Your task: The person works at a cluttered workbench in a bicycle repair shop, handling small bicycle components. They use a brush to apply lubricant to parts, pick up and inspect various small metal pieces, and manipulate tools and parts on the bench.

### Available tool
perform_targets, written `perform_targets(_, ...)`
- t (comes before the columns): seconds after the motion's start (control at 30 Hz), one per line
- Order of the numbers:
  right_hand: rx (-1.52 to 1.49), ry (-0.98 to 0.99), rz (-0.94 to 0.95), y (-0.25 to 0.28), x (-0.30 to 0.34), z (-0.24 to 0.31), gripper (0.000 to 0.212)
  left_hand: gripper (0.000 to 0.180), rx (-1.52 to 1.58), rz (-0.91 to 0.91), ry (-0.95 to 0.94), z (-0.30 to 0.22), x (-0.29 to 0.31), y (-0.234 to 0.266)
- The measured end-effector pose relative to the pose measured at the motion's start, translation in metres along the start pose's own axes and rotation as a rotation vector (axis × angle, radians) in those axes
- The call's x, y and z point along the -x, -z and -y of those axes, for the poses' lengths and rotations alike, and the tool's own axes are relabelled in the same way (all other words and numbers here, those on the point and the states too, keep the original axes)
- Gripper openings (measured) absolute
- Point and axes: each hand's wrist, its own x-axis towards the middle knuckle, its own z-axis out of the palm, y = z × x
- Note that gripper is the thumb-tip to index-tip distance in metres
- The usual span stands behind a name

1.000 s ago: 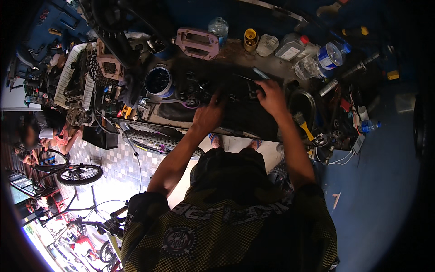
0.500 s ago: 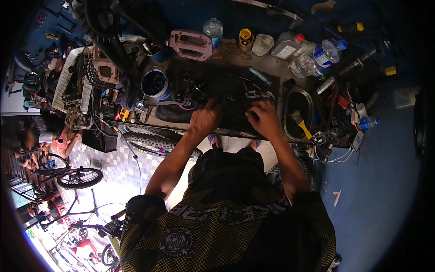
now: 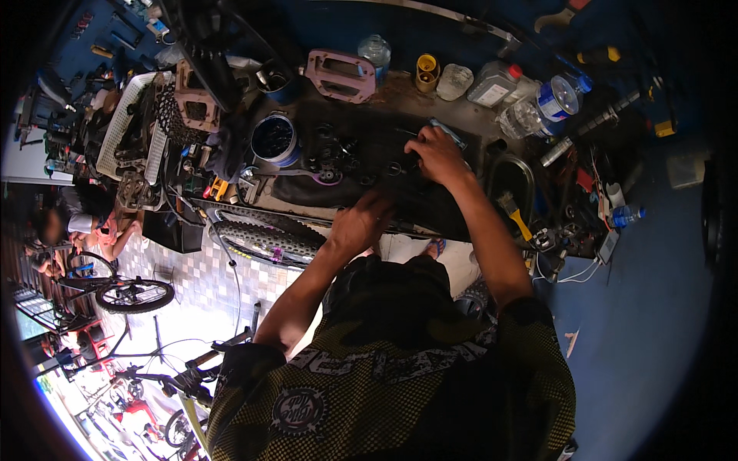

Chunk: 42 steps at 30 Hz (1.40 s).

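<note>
My left hand (image 3: 358, 225) is low at the bench's front edge, its fingers bent toward the dark mat (image 3: 307, 127) and lost in shadow. Farther in, my right hand (image 3: 437, 156) reaches over the mat with curled fingers beside a clear blue-tinted tube (image 3: 449, 132). Whatever sits between those fingertips is too dark and small to name. A small dark ring (image 3: 395, 167) lies between the hands. To the left are dark bicycle parts (image 3: 335, 146) and a tool with a purple ring end (image 3: 328, 178).
A tub of dark grease (image 3: 274, 140) stands left of the mat, with a pink pedal-shaped piece (image 3: 340, 75) behind it. On the right, a yellow-handled brush (image 3: 515, 217) rests in an oval tray (image 3: 511, 170). Bottles (image 3: 492, 84) line the back. Below the bench is a bicycle tyre (image 3: 265, 237).
My right hand has moved inward over the mat, covering the metal tool seen there before. My left hand has drawn back toward the bench edge. The view has shifted slightly.
</note>
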Motion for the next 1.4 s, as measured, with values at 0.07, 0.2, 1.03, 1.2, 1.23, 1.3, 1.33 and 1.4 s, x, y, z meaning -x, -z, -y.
perform_targets(0.07,-0.050,0.013,0.012,0.006,-0.006,-0.002,0.023,0.025,0.023,-0.034,0.058,0.006,0.016,0.008)
perform_targets(0.2,-0.248,0.016,-0.004,0.013,-0.012,-0.017,0.023,0.023,0.049,-0.068,0.200,0.019,0.051,0.015)
perform_targets(1.03,-0.201,-0.139,-0.141,-0.016,-0.112,0.031,0.045,0.020,0.197,-0.267,0.428,0.020,0.115,0.038)
perform_targets(1.2,0.019,0.060,-0.312,-0.030,-0.114,0.040,0.041,0.020,0.198,-0.297,0.473,0.026,0.121,0.042)
perform_targets(1.23,-0.039,0.056,-0.357,-0.030,-0.118,0.052,0.042,0.020,0.191,-0.304,0.467,0.027,0.120,0.042)
perform_targets(1.3,-0.126,0.085,-0.351,-0.037,-0.129,0.075,0.044,0.020,0.173,-0.311,0.453,0.028,0.118,0.041)
perform_targets(1.33,-0.171,0.100,-0.350,-0.043,-0.135,0.085,0.045,0.020,0.167,-0.321,0.431,0.029,0.117,0.040)
perform_targets(1.4,-0.358,-0.045,-0.198,-0.056,-0.146,0.106,0.049,0.020,0.154,-0.344,0.386,0.029,0.114,0.037)
